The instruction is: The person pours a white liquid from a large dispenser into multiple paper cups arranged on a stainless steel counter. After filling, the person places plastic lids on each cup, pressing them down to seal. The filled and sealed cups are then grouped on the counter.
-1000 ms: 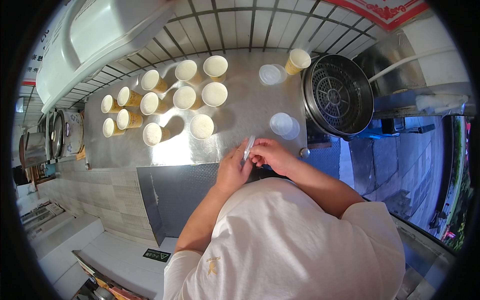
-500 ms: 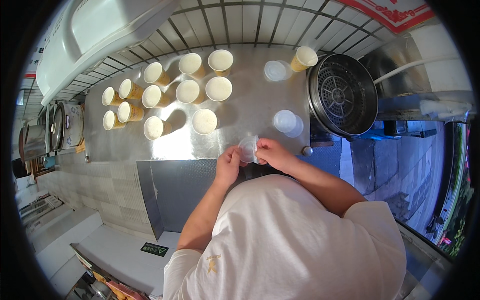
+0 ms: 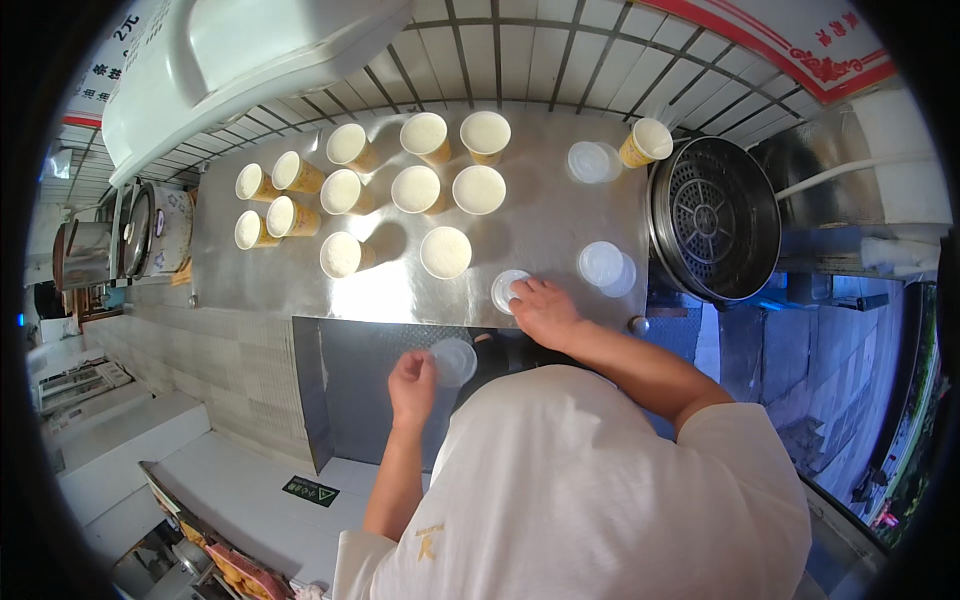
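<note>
My left hand (image 3: 412, 385) is off the table's front edge, its fingers pinching a clear plastic lid (image 3: 455, 362) by the rim. At the front edge of the steel table (image 3: 560, 225), my right hand (image 3: 545, 312) grips a second lid or a small stack of lids (image 3: 507, 290); which of the two I cannot tell. Several yellow paper cups, filled with something pale and without lids, stand to the left and beyond; the nearest cup (image 3: 446, 253) is close to my right hand. More clear lids (image 3: 603, 265) lie in an overlapping pile on the right.
At the back right stand another pile of lids (image 3: 592, 162) and a yellow cup (image 3: 646, 143). Round metal steamer trays (image 3: 712, 220) adjoin the table's right end. A white plastic tub (image 3: 240, 70) juts over the far left, before a tiled wall (image 3: 540, 55).
My hands, together at a lid before, have parted. The left has drawn back toward me and leftward with one lid; the right has lowered its lid or lids to the table edge.
</note>
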The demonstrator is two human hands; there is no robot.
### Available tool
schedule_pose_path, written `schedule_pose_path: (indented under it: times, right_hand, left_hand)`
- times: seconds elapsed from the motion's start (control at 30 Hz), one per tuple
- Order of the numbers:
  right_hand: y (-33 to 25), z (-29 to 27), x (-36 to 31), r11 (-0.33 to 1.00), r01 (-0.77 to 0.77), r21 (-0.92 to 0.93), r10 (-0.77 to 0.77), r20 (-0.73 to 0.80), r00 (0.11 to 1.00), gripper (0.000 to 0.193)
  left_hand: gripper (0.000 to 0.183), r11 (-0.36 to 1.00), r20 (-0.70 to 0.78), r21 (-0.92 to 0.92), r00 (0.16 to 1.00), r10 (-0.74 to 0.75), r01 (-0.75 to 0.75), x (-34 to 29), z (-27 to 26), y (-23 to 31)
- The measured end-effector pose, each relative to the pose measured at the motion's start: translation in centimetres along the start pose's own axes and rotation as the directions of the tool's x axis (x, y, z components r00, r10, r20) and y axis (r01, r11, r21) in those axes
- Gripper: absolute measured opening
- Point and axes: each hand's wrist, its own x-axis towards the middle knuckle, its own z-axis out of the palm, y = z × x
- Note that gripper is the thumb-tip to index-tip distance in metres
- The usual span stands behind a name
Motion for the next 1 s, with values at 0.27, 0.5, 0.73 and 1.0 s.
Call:
schedule_pose_path:
  times: [0.27,0.5,0.73,1.0]
  right_hand:
    - [0.3,-1.9,1.1,0.847,-0.287,0.448,0.303,0.038,0.952,0.03]
    - [4.2,-2.1,6.6,0.586,-0.475,0.656,0.613,0.025,0.79,0.059]
    - [6.3,-1.5,10.9,0.704,-0.377,0.602,0.54,-0.11,0.834,0.081]
    - [6.7,-1.4,13.9,0.659,-0.226,0.717,0.418,-0.1,0.903,0.084]
  left_hand:
    - [0.023,0.977,0.366,-0.074,0.917,-0.16,0.2,0.2,1.8,2.0]
    - [0.037,0.998,0.456,0.028,0.888,-0.062,0.055,0.3,2.8,2.5]
    - [0.037,0.992,0.581,0.123,0.807,-0.105,0.041,0.3,0.2,1.8]
    - [0.027,0.986,0.557,0.108,0.814,-0.166,0.127,-0.4,-1.7,2.6]
